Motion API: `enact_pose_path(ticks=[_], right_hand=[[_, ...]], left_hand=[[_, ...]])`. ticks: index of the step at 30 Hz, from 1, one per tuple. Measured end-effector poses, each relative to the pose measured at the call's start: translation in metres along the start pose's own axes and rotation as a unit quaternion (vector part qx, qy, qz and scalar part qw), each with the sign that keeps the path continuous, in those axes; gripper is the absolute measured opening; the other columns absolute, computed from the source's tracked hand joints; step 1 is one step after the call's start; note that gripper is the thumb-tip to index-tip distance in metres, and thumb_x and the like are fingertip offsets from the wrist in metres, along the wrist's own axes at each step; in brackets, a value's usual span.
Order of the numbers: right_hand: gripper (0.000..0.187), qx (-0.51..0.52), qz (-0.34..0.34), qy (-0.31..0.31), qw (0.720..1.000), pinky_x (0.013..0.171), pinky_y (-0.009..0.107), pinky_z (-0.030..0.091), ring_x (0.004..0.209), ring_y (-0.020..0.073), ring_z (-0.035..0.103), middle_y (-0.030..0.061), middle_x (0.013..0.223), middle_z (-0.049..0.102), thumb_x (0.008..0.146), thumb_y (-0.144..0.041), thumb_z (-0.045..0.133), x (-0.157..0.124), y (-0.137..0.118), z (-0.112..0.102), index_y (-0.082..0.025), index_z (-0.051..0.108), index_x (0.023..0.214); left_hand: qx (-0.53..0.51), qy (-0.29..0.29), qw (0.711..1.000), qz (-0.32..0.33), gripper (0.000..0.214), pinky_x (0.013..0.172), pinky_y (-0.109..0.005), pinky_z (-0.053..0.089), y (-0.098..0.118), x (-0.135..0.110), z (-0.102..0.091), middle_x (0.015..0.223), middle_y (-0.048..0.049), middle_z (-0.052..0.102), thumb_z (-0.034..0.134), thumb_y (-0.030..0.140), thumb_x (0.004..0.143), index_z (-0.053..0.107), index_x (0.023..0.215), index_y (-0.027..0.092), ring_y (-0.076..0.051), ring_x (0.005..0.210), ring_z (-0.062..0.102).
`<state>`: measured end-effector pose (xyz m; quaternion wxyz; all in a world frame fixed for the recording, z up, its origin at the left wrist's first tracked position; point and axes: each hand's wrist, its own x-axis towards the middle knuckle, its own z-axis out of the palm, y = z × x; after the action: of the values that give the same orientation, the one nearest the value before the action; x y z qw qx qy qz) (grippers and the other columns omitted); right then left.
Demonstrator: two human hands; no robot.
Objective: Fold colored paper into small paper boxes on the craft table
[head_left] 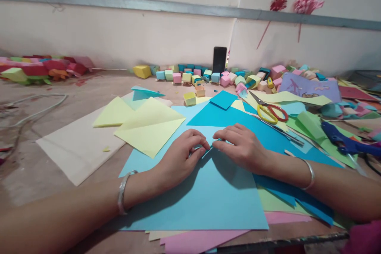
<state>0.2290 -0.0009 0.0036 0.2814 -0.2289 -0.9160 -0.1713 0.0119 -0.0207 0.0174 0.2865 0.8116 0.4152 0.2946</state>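
Both hands meet over a large light-blue paper sheet [190,206]. My left hand [181,156] is closed, thumb and fingers pinching the left end of a small blue piece of paper [207,152]. At its other end my right hand [242,146] curls in a pinch, with the fingertips close together. Most of the small piece is hidden by the fingers. Just beyond the hands lies a darker blue sheet [205,117] with a small blue paper square [224,100] on it. Yellow creased paper [150,125] lies to the left of my left hand.
Scissors with red and yellow handles [268,113], tweezers [285,133] and a blue glue gun [342,139] lie at the right. Small paper boxes [177,78] line the wall, where a phone [219,59] stands upright. A white cable [41,97] curves at the left.
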Motion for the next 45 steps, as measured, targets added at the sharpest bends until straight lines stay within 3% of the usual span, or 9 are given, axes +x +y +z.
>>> enact_pose_path(ticks=[9, 18, 21, 26, 28, 31, 33, 40, 45], right_hand=[[0.028, 0.003, -0.032, -0.079, 0.996, 0.066, 0.032, 0.027, 0.071, 0.015, 0.046, 0.0048, 0.079, 0.063, 0.09, -0.011, 0.045, -0.003, -0.005, -0.003, -0.017, 0.062, 0.07], [0.023, 0.06, 0.067, -0.177, 0.98, 0.07, 0.032, 0.029, 0.085, 0.0187, 0.047, 0.0094, 0.094, 0.062, 0.086, -0.007, 0.042, 0.0, -0.006, -0.001, -0.012, 0.062, 0.095], [0.023, 0.05, 0.083, -0.151, 0.984, 0.07, 0.032, 0.028, 0.081, 0.0183, 0.044, 0.0069, 0.087, 0.063, 0.089, -0.009, 0.042, 0.003, -0.004, -0.002, -0.016, 0.065, 0.091], [0.028, 0.089, 0.065, -0.082, 0.991, 0.066, 0.032, 0.024, 0.078, 0.0161, 0.044, 0.0038, 0.083, 0.064, 0.083, -0.003, 0.044, 0.006, -0.003, -0.014, -0.018, 0.062, 0.067], [0.024, 0.097, 0.037, -0.118, 0.988, 0.064, 0.033, 0.021, 0.078, 0.0163, 0.045, 0.0029, 0.08, 0.063, 0.078, -0.003, 0.049, 0.006, -0.005, -0.023, -0.018, 0.061, 0.064], [0.015, 0.075, 0.023, -0.242, 0.967, 0.062, 0.033, 0.019, 0.076, 0.0171, 0.044, 0.0031, 0.077, 0.06, 0.071, -0.004, 0.058, 0.005, -0.011, -0.035, -0.018, 0.061, 0.066], [0.014, 0.053, 0.032, -0.3, 0.952, 0.061, 0.033, 0.018, 0.073, 0.0173, 0.044, 0.0031, 0.074, 0.059, 0.07, -0.005, 0.061, 0.004, -0.017, -0.042, -0.019, 0.061, 0.069], [0.011, -0.032, 0.022, -0.353, 0.935, 0.057, 0.033, 0.021, 0.059, 0.0168, 0.049, 0.0021, 0.072, 0.059, 0.081, -0.009, 0.057, 0.002, -0.041, -0.051, -0.019, 0.059, 0.087], [0.024, -0.085, 0.017, -0.375, 0.923, 0.054, 0.033, 0.022, 0.058, 0.0165, 0.053, 0.0034, 0.072, 0.061, 0.083, -0.011, 0.057, 0.001, -0.051, -0.052, -0.014, 0.057, 0.106]], left_hand=[[0.098, 0.007, 0.995, 0.017, 0.027, 0.085, -0.037, 0.047, -0.016, 0.007, 0.001, 0.094, -0.005, 0.062, 0.044, 0.006, 0.084, 0.068, 0.082, 0.019, -0.018, 0.092, 0.057], [0.162, -0.01, 0.986, 0.03, 0.017, 0.089, -0.042, 0.045, -0.014, -0.001, 0.003, 0.103, -0.0067, 0.06, 0.061, 0.031, 0.084, 0.066, 0.095, 0.019, -0.023, 0.099, 0.054], [0.173, -0.02, 0.984, 0.028, 0.026, 0.089, -0.042, 0.044, -0.013, 0.0, 0.003, 0.103, -0.0074, 0.06, 0.054, 0.04, 0.089, 0.065, 0.097, 0.018, -0.023, 0.098, 0.053], [0.175, -0.025, 0.984, 0.031, 0.038, 0.088, -0.041, 0.043, -0.015, 0.004, 0.002, 0.098, -0.0077, 0.06, 0.03, 0.026, 0.098, 0.066, 0.09, 0.016, -0.021, 0.094, 0.054], [0.173, -0.021, 0.984, 0.029, 0.033, 0.088, -0.041, 0.043, -0.016, 0.004, 0.003, 0.098, -0.0075, 0.061, 0.034, 0.025, 0.097, 0.066, 0.089, 0.016, -0.022, 0.094, 0.054], [0.185, -0.018, 0.982, 0.03, 0.02, 0.087, -0.041, 0.043, -0.014, 0.002, 0.004, 0.101, -0.0079, 0.06, 0.053, 0.033, 0.09, 0.064, 0.092, 0.016, -0.024, 0.096, 0.053], [0.201, -0.023, 0.979, 0.032, 0.029, 0.087, -0.043, 0.044, -0.013, 0.001, 0.004, 0.103, -0.0085, 0.059, 0.064, 0.042, 0.082, 0.062, 0.095, 0.017, -0.025, 0.097, 0.052], [0.233, -0.034, 0.972, 0.028, 0.04, 0.088, -0.044, 0.043, -0.012, 0.0, 0.005, 0.107, -0.009, 0.057, 0.07, 0.049, 0.075, 0.059, 0.098, 0.018, -0.027, 0.1, 0.051], [0.234, -0.043, 0.971, 0.025, 0.042, 0.087, -0.044, 0.043, -0.013, 0.001, 0.004, 0.108, -0.0087, 0.057, 0.07, 0.051, 0.075, 0.059, 0.097, 0.018, -0.028, 0.101, 0.051]])
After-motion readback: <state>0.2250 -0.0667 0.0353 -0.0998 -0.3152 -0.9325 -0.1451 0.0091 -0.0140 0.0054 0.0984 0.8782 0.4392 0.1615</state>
